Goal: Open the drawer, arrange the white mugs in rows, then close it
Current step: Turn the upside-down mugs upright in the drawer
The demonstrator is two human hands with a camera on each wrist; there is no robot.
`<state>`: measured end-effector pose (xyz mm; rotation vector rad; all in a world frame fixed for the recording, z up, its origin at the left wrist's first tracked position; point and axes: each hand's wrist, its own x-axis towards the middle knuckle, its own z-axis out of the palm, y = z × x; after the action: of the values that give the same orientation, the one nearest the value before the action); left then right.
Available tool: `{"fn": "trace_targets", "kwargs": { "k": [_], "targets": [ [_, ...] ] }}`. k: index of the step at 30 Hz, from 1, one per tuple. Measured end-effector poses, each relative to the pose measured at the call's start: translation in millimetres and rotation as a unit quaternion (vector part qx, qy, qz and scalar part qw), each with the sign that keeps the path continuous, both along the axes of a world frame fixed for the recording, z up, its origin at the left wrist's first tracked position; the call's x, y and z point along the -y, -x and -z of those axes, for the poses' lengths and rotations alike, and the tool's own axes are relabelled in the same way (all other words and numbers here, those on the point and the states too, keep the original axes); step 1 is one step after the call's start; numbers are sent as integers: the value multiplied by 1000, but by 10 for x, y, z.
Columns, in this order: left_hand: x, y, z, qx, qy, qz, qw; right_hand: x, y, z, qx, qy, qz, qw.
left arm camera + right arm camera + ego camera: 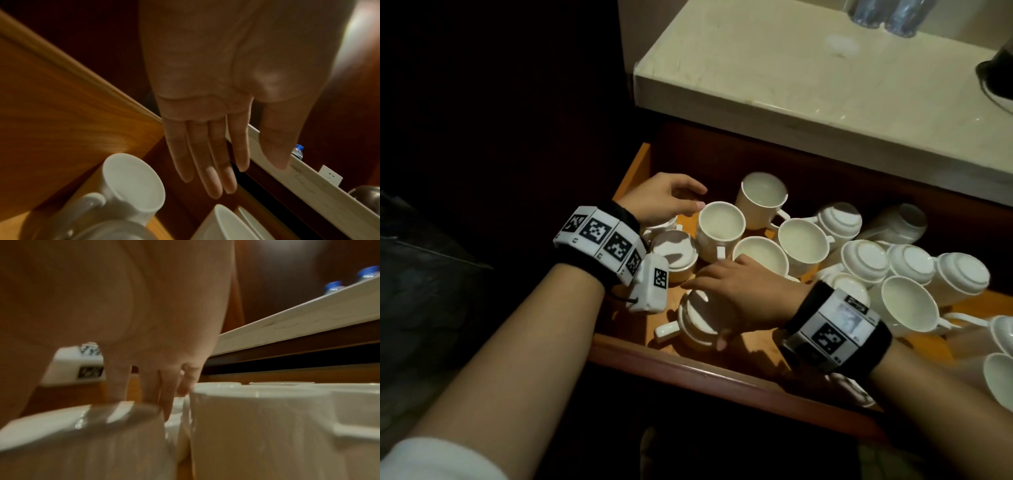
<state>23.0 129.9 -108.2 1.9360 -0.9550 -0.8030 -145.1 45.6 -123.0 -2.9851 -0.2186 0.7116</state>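
Note:
The wooden drawer (688,363) stands pulled out, and several white mugs lie scattered in it. Some are upright (720,226), others upturned (864,260). My right hand (709,308) spans an upturned mug (697,320) at the front left, fingers down its far side and thumb on the near wall. In the right wrist view the hand (144,386) covers that mug's base (82,434), beside an upright mug (257,426). My left hand (702,197) hovers over the back left corner with straight fingers (216,178), holding nothing above a mug (133,181).
A pale stone countertop (791,68) overhangs the back of the drawer and carries water bottles (883,13) and a dark appliance (996,75). More mugs crowd the drawer's right end (907,305). Bare wood shows along the left side (633,178).

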Motion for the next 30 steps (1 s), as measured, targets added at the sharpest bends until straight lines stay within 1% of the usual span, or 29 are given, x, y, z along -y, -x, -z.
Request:
{"fn": "trace_targets", "kwargs": {
  "k": [3, 6, 8, 10, 12, 14, 17, 21, 23, 24, 27, 30],
  "targets": [
    [-14, 15, -22, 0, -6, 0, 1000, -49, -8, 93, 20, 35, -23, 999],
    [-28, 34, -46, -7, -3, 6, 1000, -29, -13, 65, 38, 16, -24, 999],
    [-28, 45, -65, -8, -4, 16, 1000, 24, -9, -1, 37, -26, 2, 999],
    [-21, 47, -85, -15, 2, 17, 1000, 70, 2, -87, 57, -94, 46, 993],
    [-23, 48, -99, -45, 10, 1, 999, 120, 20, -175, 86, -146, 81, 982],
    [-29, 52, -122, -79, 22, -19, 996, 193, 52, -256, 98, -173, 109, 974],
    [-41, 36, -157, -114, 45, -43, 991, 308, 129, -362, 89, -241, 162, 953],
    [-56, 21, -195, -135, 62, -58, 987, 478, 175, -447, 86, -308, 223, 921],
    [-52, 31, -194, -141, 71, -66, 985, 589, 192, -492, 95, -349, 252, 898],
    [-48, 43, -193, -139, 70, -69, 985, 643, 207, -509, 109, -379, 271, 878],
    [-35, 74, -173, -139, 66, -50, 987, 765, 238, -490, 173, -484, 328, 792],
    [-69, 103, -184, -143, 56, 11, 988, 757, 219, -436, 225, -556, 347, 721]
  ]
}}
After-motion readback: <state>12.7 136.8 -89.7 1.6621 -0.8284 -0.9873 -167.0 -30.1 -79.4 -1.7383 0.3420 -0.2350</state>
